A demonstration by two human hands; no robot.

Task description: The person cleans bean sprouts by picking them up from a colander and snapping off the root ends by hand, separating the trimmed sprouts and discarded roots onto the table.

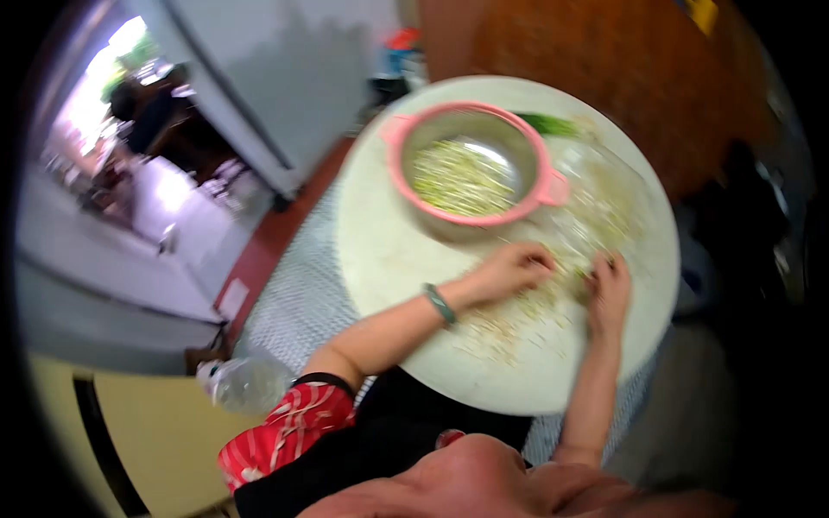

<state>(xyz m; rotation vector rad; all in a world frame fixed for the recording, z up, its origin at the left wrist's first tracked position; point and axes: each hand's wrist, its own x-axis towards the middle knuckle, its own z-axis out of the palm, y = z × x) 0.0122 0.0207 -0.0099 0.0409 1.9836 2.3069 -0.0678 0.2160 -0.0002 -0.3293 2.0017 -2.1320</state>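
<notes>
My left hand (521, 267), with a dark green bangle (439, 304) on its wrist, is closed in a pinch over the table; what is between its fingertips is too blurred to make out. To its right, my right hand (610, 289) curls its fingers around some bean sprouts (580, 278). Below and between the hands lie scattered sprout bits (496, 335). Beyond them stands a pink-rimmed metal pot (553, 177) with two handles, partly filled with bean sprouts (462, 180). A clear plastic bag (604, 186) holding more sprouts lies to the pot's right.
Everything rests on a round white table (371, 250). Something long and green (546, 124) lies behind the pot. A large clear plastic bottle (249, 384) is at lower left. An open doorway is at upper left, with a person (151, 112) outside.
</notes>
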